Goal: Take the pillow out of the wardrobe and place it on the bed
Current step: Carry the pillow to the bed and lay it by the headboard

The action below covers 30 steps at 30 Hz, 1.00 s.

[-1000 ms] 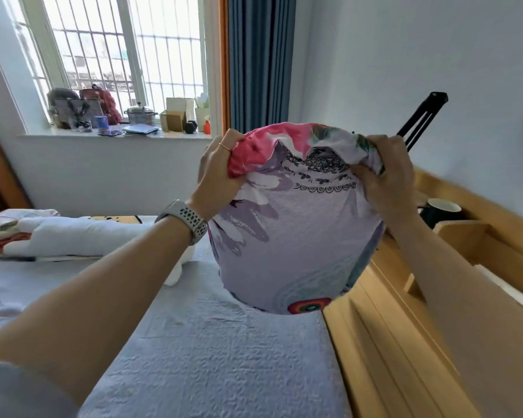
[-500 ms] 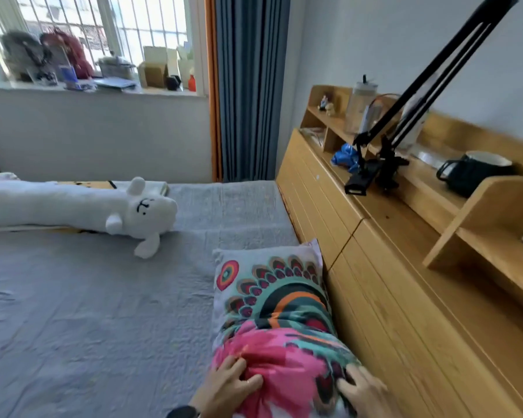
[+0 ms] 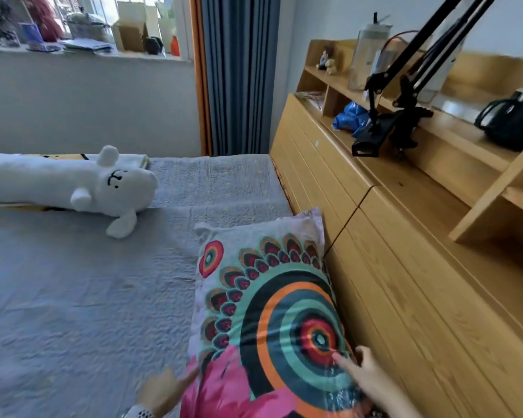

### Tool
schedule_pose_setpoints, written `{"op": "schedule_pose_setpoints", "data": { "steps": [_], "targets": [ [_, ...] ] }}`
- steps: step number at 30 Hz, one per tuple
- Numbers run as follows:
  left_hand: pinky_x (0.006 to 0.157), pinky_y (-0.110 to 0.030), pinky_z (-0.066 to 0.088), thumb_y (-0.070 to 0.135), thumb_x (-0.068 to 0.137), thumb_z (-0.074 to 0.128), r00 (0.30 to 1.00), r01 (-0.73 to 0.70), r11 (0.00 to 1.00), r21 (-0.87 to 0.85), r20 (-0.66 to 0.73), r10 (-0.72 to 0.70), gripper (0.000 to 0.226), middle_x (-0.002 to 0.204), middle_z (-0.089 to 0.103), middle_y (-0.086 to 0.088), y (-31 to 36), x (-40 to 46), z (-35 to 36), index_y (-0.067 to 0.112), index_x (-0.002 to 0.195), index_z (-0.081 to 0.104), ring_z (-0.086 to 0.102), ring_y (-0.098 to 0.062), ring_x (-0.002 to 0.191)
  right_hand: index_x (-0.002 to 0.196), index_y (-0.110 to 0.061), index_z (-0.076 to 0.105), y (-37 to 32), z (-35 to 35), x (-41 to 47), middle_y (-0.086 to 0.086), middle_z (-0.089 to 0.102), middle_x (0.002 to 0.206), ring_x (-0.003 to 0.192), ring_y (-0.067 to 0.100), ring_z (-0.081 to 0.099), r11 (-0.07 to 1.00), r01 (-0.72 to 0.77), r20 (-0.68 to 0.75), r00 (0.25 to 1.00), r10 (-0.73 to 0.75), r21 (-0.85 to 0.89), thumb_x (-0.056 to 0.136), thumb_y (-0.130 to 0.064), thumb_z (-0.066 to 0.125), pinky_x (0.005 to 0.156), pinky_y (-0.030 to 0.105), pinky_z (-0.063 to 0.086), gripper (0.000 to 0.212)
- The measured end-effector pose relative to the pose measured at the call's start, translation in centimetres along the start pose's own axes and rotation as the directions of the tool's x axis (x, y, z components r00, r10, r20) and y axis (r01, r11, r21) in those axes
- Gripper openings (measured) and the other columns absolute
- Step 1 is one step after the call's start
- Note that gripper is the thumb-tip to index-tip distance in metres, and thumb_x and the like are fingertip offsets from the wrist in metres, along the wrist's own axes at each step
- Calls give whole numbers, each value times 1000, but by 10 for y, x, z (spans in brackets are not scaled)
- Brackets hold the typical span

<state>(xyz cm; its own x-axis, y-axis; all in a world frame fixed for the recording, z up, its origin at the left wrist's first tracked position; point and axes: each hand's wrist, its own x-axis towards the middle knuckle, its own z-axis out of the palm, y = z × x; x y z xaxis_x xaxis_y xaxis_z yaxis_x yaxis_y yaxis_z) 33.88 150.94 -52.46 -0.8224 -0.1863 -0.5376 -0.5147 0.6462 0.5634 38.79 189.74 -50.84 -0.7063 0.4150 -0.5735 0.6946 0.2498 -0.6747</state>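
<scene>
far left: a long white plush animal (image 3: 73,184) lies on the grey quilted bed (image 3: 58,297), head toward the centre, well apart from the pillow. behind it, a windowsill (image 3: 82,51) carries boxes and containers, blurred. a blue curtain (image 3: 239,73) hangs at the centre rear.

lower centre: left hand (image 3: 163,393) sits at the pillow's near left edge, fingers loosely spread and extended, tips touching the pink part of the cover; not clenched on anything. a watch strap shows at the wrist.

centre: the pillow (image 3: 269,297), patterned with concentric rings and a pink area, lies flat on the bed, its right edge against the wooden headboard unit (image 3: 390,282).

lower right: right hand (image 3: 366,372) rests on the pillow's top surface near its right edge, fingers extended, index tip pressing the ring pattern; nothing gripped.

right: on the unit's shelves, a black clamp arm (image 3: 405,86), a blue crumpled item (image 3: 349,117), a clear jar (image 3: 367,55), a black mug (image 3: 514,123).
</scene>
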Motion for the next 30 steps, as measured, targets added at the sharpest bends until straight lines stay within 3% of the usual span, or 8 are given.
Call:
{"op": "schedule_pose_setpoints", "data": {
  "steps": [2, 8, 11, 15, 19, 22, 26, 30],
  "targets": [
    [105, -37, 39, 49, 85, 61, 991, 60, 975, -214, 131, -32, 69, 137, 52, -24, 14, 1, 17, -5, 127, 52, 50, -29, 126, 141, -2, 32, 0, 23, 0, 15, 52, 135, 123, 28, 52, 994, -33, 87, 996, 24, 100, 64, -47, 82, 105, 36, 38, 102],
    [67, -30, 49, 26, 69, 83, 999, -51, 747, -662, -41, 32, 22, 75, 77, -1, 64, 12, 51, 10, 80, 75, 70, -21, 83, 114, -19, 65, -16, 47, 15, 2, 72, 106, 107, 25, 65, 940, 300, -182, 946, -270, 162, 70, -12, 82, 96, 34, 47, 48],
    [73, -32, 51, 11, 72, 80, 983, -179, 625, -760, -157, 91, 9, 77, 77, -4, 89, 22, 40, 11, 79, 75, 71, -27, 86, 119, -21, 60, -49, 40, 19, -5, 66, 113, 107, 15, 60, 851, 500, -280, 850, -446, 160, 78, -3, 74, 91, 15, 42, 46],
    [89, -38, 53, 7, 78, 73, 941, -329, 532, -780, -228, 248, 13, 89, 77, -4, 126, 48, 14, 19, 85, 75, 70, -22, 92, 132, -4, 53, -94, 30, 35, 4, 59, 124, 116, 18, 54, 795, 604, -406, 740, -535, 53, 84, -9, 70, 101, 33, 40, 51],
    [104, -44, 44, 34, 84, 66, 865, -487, 619, -616, -243, 439, 26, 111, 70, -10, 173, 84, -16, 20, 106, 68, 61, -29, 112, 113, -4, 57, -132, 26, 62, 16, 64, 107, 103, 36, 60, 803, 596, -454, 719, -527, 12, 87, -14, 65, 83, 37, 46, 28],
    [118, -53, 8, 78, 76, 38, 915, -403, 908, 115, 51, 400, 96, 156, 17, -28, 179, 111, -21, 26, 152, 8, 13, -42, 145, 133, -8, 46, -149, 34, 84, 22, 48, 133, 123, 40, 45, 834, 418, -532, 642, -552, -361, 90, -31, 57, 98, 50, 38, 49],
    [111, -67, -7, 90, 67, 29, 879, -477, 830, 288, 130, 459, 93, 158, -20, -16, 171, 109, 26, 55, 140, -16, -21, -44, 142, 151, -36, 14, -135, 82, 96, 6, 13, 162, 147, 28, 14, 554, 416, -125, 708, -695, -722, 91, -59, 33, 113, 51, 20, 68],
    [108, -70, 4, 90, 63, 34, 882, -455, 779, 432, 94, 462, 89, 160, -22, -1, 153, 121, 66, 66, 134, -13, -18, -38, 145, 148, -47, -5, -105, 108, 121, -3, -6, 164, 150, 22, -1, 540, 394, 59, 843, -534, -744, 87, -68, 22, 116, 53, 5, 70]
  ]
}}
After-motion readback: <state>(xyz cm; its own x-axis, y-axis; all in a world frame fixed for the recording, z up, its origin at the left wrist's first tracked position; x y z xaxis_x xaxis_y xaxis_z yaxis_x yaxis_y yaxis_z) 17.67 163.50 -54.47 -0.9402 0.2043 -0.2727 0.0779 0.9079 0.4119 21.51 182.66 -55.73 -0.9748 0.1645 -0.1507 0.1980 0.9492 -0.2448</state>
